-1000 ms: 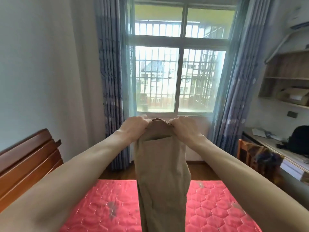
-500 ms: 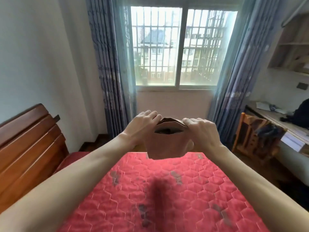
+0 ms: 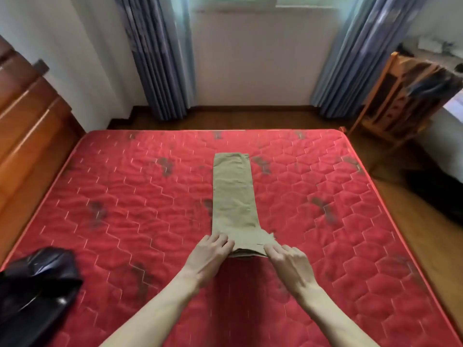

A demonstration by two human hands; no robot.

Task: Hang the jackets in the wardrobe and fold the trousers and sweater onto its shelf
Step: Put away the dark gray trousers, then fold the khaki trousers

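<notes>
The tan trousers (image 3: 234, 194) lie flat on the red quilted mattress (image 3: 125, 196), folded lengthwise, legs pointing toward the window and waistband nearest me. My left hand (image 3: 210, 254) pinches the left corner of the waistband. My right hand (image 3: 288, 259) pinches its right corner. Both hands rest low on the mattress at the near end of the trousers. No jackets, sweater or wardrobe are in view.
A black plastic bag (image 3: 35, 286) lies on the mattress at the near left. A wooden headboard (image 3: 27, 116) runs along the left. A wooden chair (image 3: 400, 96) with dark clothing draped on it stands at the far right, with blue curtains (image 3: 160, 58) behind the bed.
The trousers, held up in front of the window a second ago, have been swung down and laid out flat on the mattress. My view has tilted down with them.
</notes>
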